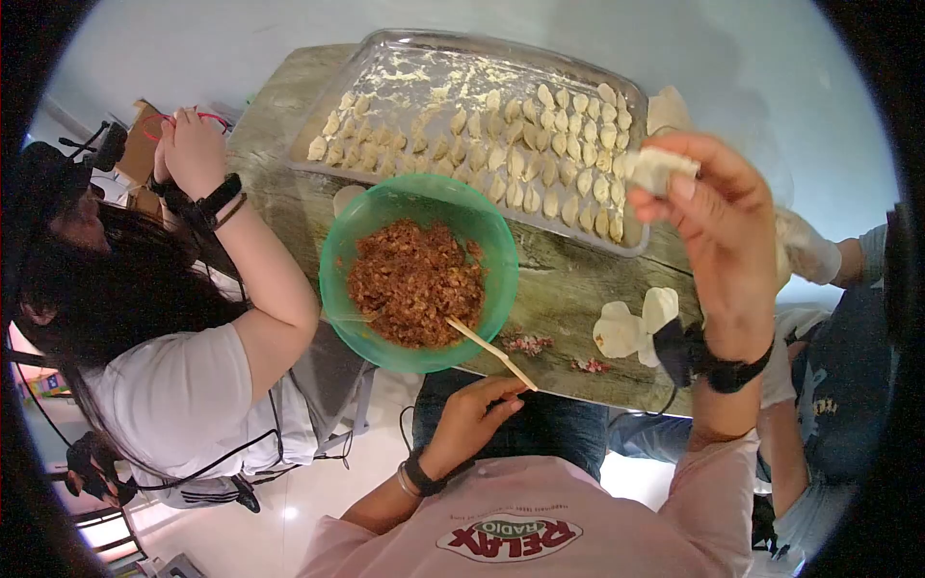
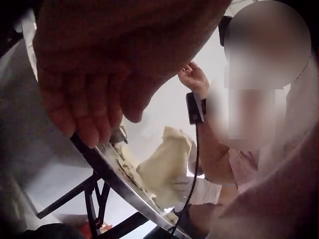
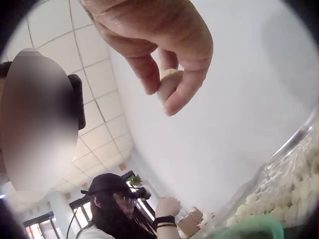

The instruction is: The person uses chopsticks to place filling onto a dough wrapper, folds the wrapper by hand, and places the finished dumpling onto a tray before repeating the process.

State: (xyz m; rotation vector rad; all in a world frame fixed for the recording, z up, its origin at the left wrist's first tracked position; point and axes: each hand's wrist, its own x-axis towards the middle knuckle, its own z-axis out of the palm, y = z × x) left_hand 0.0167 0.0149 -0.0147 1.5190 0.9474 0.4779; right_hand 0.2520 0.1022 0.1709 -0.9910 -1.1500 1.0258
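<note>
At the right of the head view, my right hand (image 1: 718,217) is raised and pinches a pale folded dumpling (image 1: 665,170) between thumb and fingers. The right wrist view shows the same dumpling (image 3: 170,83), partly hidden by the fingertips. My left hand (image 1: 469,416) rests at the table's near edge with its fingers extended, close to the end of a wooden stick (image 1: 493,354). That stick stands in a green bowl (image 1: 501,260) of brown-red minced filling (image 1: 414,279). In the left wrist view the left fingers (image 2: 94,112) hang loosely over the edge.
A floured metal tray (image 1: 424,67) holds rows of dumplings behind the bowl. Round wrappers (image 1: 619,329) and filling crumbs (image 1: 528,344) lie on the table (image 1: 554,289). A person in white (image 1: 193,385) sits left; another person's gloved hand (image 1: 809,249) is at the right.
</note>
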